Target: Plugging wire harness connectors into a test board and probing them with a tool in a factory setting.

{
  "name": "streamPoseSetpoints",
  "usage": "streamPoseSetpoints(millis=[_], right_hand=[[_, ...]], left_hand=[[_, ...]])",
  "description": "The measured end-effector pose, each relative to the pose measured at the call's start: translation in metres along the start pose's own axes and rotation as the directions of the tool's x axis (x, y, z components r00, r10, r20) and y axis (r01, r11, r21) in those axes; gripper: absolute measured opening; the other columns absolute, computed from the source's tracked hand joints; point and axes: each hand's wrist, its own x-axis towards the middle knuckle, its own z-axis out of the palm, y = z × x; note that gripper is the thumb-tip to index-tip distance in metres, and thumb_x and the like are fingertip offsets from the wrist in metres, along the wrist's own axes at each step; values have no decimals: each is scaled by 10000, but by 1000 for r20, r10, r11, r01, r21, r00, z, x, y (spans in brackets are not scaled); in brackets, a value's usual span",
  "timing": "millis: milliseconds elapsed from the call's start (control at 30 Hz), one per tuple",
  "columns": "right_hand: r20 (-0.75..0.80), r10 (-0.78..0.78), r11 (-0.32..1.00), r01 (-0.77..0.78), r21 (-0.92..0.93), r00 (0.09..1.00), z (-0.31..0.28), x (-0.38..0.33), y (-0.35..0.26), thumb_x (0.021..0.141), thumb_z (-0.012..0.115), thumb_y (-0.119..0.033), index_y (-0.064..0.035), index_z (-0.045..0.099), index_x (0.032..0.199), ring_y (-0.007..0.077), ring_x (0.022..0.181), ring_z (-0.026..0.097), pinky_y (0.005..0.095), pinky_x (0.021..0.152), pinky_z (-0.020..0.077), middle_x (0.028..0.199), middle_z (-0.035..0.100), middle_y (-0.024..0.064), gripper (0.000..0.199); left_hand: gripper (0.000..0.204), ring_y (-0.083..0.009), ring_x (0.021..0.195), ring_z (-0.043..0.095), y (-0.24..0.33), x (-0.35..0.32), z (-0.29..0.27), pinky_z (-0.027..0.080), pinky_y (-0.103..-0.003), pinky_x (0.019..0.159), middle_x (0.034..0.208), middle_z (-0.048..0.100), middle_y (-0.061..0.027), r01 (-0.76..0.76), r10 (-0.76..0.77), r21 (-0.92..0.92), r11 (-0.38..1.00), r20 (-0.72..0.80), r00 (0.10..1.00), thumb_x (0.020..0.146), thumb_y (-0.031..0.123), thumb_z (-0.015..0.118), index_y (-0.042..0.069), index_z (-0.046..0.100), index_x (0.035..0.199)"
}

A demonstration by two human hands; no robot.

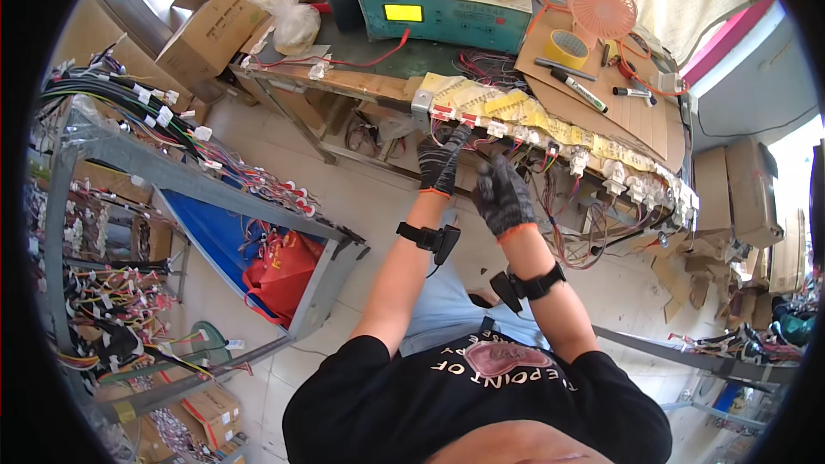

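Head view | connector strip (516, 109): at left fingers (459, 139), near right fingers (488, 174) | both grips: cannot tell

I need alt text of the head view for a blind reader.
A gloved left hand is at the white wire connectors lining a workbench, the gloved right hand beside it. On the workbench sit a teal instrument with a yellow screen and an orange fan.

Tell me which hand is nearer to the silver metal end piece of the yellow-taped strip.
Left. The left hand is just below the end piece, at the edge of the strip; the right hand is farther right and lower in the picture.
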Motion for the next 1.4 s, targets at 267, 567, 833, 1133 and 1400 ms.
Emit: streamPoseSetpoints(millis=[267,567,833,1133,1400], right_hand=[[-84,-121,984,131,120,989,29,42,23,879,448,-161,-131,465,726,94,435,433,216,329,306,574,466,-9,157],[-61,-383,922,386,39,922,7,76,38,864,455,-142,-135,489,731,104,447,433,226,362,316,599,467,-9,137],[633,-371,241,729,-640,679,-57,-3,-14,877,541,-218,-38,546,1074,163,613,571,269,558,467,819,622,57,267],[303,12,677,215,-703,953,-61,-141,-118,924,404,-389,7,539,1095,79,413,486,207,418,402,639,600,59,452],[132,-295,876,323,-359,946,-43,-55,-132,904,494,-241,-12,562,985,133,454,488,237,444,415,649,574,73,252]], left_hand=[[110,-119,626,567,-35,7,3,461,-263,544,743,617,-13,467,-353,-645,605,307,883,828,159,614,50,628,835],[149,-117,654,579,-40,7,-7,472,-239,532,809,625,-41,528,-324,-513,676,437,839,807,177,640,51,601,876],[321,-320,893,536,94,-2,44,417,-374,823,864,580,-122,-900,872,158,405,229,433,674,40,652,68,598,989],[455,-357,1131,464,90,89,171,373,-443,947,1277,417,-218,-842,-2,537,53,843,537,796,287,543,153,460,1222],[564,-326,1222,376,79,92,169,331,-438,986,1352,332,-204,-752,-56,631,192,772,633,814,352,529,133,342,1299]])
